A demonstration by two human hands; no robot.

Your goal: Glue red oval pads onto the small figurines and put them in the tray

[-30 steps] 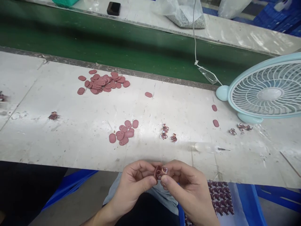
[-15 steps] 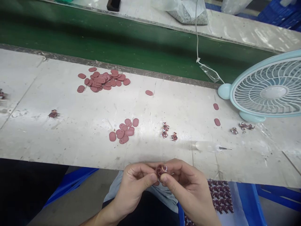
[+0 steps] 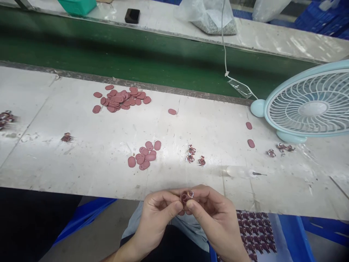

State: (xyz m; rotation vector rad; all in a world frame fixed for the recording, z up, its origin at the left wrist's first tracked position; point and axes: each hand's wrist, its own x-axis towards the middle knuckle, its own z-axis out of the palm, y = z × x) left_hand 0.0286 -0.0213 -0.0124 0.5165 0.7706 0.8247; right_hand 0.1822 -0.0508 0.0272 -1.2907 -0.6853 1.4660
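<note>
Left hand [image 3: 158,214] and right hand [image 3: 215,214] pinch one small red piece [image 3: 187,197] together at the tabletop's [image 3: 81,160] near edge, apparently mid-assembly; red ovals [image 3: 144,156] remain loose; few finished clusters [image 3: 195,154] lie beyond.

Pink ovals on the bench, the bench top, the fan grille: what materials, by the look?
Pink ovals: probably rubber or soft plastic; matte, flat, no glare, overlapping in loose heaps. Bench top: hard whitish sheet, maybe laminate or painted metal; scratched, stained, slight sheen. Fan grille: moulded plastic, pale blue with white ribs, smooth and glossy.
</note>
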